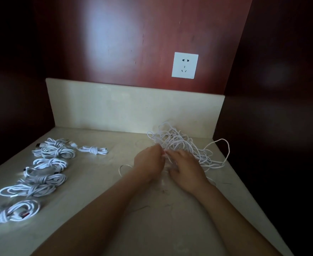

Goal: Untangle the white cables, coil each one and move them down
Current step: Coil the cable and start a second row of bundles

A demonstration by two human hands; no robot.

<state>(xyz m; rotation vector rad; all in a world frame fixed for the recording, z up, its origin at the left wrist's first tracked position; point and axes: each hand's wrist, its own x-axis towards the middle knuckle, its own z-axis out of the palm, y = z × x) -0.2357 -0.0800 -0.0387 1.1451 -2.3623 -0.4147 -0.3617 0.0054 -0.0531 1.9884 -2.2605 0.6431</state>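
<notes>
So the tangle of white cables sat around 1 o'clock from the left hand and right hand, sprawling toward 3 o'clock on the desk, right one nearer, both with fingers curled and pinching strands at its near edge.
</notes>
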